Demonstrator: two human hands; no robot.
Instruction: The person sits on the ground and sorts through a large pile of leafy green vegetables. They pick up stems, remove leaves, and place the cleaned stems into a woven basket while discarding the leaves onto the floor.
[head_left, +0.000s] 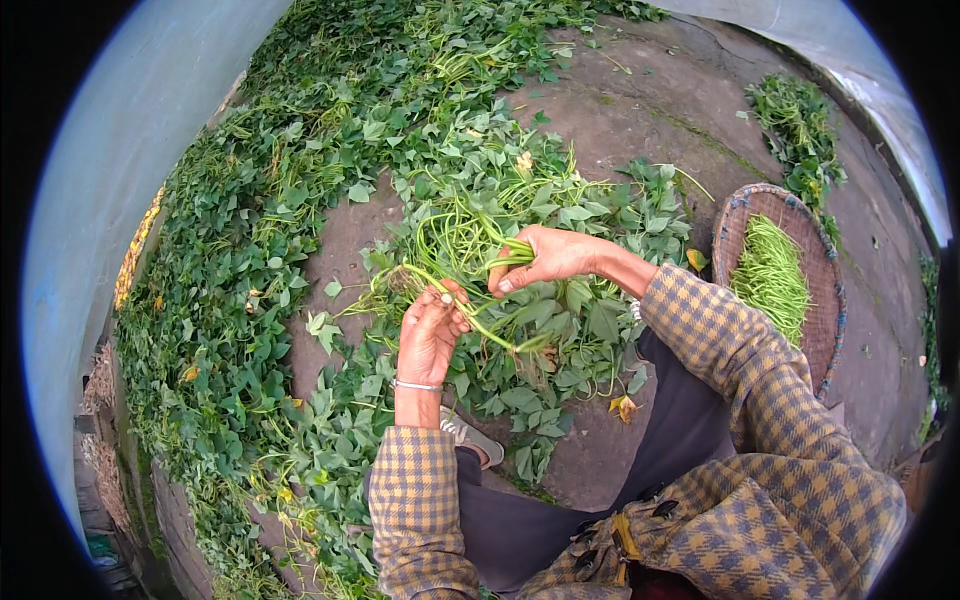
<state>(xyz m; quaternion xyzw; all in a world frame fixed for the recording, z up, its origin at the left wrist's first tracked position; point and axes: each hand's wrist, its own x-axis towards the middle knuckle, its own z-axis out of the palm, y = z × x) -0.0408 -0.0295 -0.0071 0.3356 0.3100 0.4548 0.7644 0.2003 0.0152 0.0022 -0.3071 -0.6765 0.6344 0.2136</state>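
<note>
My left hand (436, 330) pinches a thick green vine stem (491, 335) between thumb and fingers; the stem slants down to the right past the fingertips. Just up and to the right, my right hand (551, 260) is closed around a small bunch of green leaf stalks (517, 251), their ends sticking out to the left. Below both hands lies a pile of leafy green vines (465, 202), its stems tangled together. Leaves hang beneath my right hand, and I cannot tell which of them belong to the held stalks.
A round woven basket (825, 330) with a bound rim stands at the right, holding a heap of trimmed green stalks (772, 277). More vines (217, 300) cover the concrete floor (592, 97) on the left and at the back. Plastic sheeting (142, 120) hangs along the left. My shoe (476, 439) rests among leaves.
</note>
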